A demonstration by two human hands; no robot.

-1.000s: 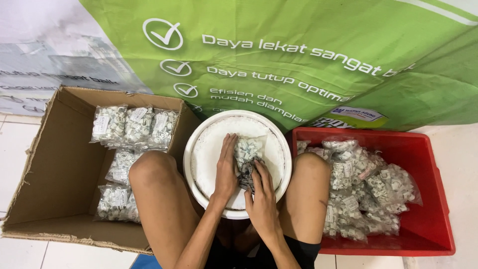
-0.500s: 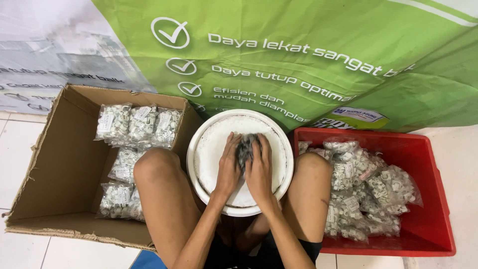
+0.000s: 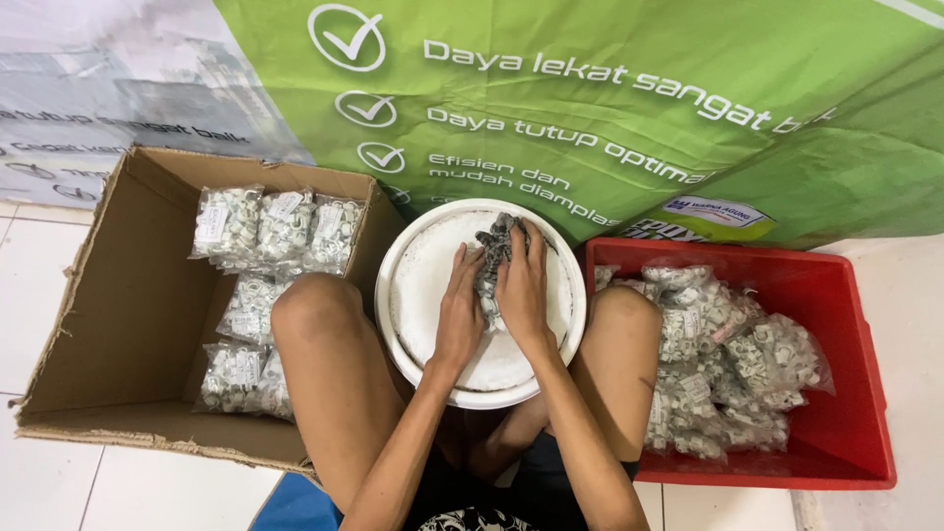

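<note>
Under my left hand [image 3: 460,317] and right hand [image 3: 523,287] sits a small crinkly clear-plastic bag [image 3: 492,258]. The white basin [image 3: 413,295] looks smooth, matt plastic. Left, rough brown cardboard box [image 3: 118,315]; right, glossy red plastic crate [image 3: 846,393].

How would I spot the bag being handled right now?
Find the round white plastic tub between the person's knees. Both hands, left hand and right hand, press on a small clear bag of grey clips there, the only bag outside box and crate.
</note>
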